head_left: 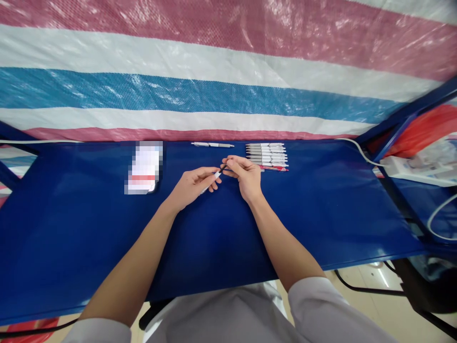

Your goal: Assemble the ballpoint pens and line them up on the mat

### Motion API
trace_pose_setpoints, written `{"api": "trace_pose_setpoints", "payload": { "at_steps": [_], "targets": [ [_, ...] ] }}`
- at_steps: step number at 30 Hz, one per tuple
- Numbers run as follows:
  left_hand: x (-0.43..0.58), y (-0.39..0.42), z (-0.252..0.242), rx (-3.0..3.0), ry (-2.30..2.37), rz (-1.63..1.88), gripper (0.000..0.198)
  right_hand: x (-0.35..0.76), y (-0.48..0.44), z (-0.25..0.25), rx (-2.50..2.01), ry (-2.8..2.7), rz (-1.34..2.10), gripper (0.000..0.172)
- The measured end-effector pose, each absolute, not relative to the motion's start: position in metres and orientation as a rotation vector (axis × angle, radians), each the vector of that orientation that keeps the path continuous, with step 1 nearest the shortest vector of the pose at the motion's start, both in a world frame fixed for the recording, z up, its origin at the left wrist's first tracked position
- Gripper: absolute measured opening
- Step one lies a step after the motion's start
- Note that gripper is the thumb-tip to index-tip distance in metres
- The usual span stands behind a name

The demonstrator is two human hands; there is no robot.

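My left hand (193,185) is closed round a white pen barrel (217,175), whose lower end shows below my fingers. A thin black piece (223,168), perhaps a refill or the pen's grip, sticks out of the barrel's upper end. My right hand (247,177) pinches the far end of that black piece between thumb and fingers; its tip is hidden. Just behind my right hand lies a row of several white pens (266,152), with a red pen (276,168) at its near side. Another white pen (212,144) rests alone near the back edge.
A phone (144,166), blurred out, lies to the left on the blue table (89,238). Striped plastic sheeting (214,95) hangs along the back edge. On the right are a blue metal frame post (400,124), a white power strip (421,171) and cables.
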State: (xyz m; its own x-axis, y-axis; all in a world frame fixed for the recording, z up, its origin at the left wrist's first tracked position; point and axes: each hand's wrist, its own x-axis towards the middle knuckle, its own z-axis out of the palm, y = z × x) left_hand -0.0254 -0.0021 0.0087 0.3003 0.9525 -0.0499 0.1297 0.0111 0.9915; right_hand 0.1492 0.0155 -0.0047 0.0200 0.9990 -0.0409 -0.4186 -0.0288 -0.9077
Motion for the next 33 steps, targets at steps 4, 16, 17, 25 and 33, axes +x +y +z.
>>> {"api": "trace_pose_setpoints", "payload": {
  "at_steps": [4, 16, 17, 25, 33],
  "targets": [
    [-0.025, -0.004, 0.011, 1.414, 1.100, 0.885, 0.034, 0.149, 0.013, -0.002, -0.943, -0.905, 1.333, 0.023],
    [-0.022, -0.005, 0.004, 1.446, 1.089, 0.837, 0.036, 0.150, 0.012, -0.005, -0.996, -0.934, 1.202, 0.032],
    [-0.023, -0.005, 0.004, 1.463, 1.087, 0.844, 0.035, 0.150, 0.013, -0.004, -0.990, -0.915, 1.198, 0.032],
    [-0.027, -0.001, 0.004, 1.461, 1.071, 0.857, 0.038, 0.166, 0.025, -0.005, -0.938, -0.632, 1.135, 0.031],
    [-0.030, 0.003, 0.006, 1.085, 0.974, 1.083, 0.038, 0.167, 0.024, -0.004, -0.902, -0.679, 1.200, 0.027]
  ]
}}
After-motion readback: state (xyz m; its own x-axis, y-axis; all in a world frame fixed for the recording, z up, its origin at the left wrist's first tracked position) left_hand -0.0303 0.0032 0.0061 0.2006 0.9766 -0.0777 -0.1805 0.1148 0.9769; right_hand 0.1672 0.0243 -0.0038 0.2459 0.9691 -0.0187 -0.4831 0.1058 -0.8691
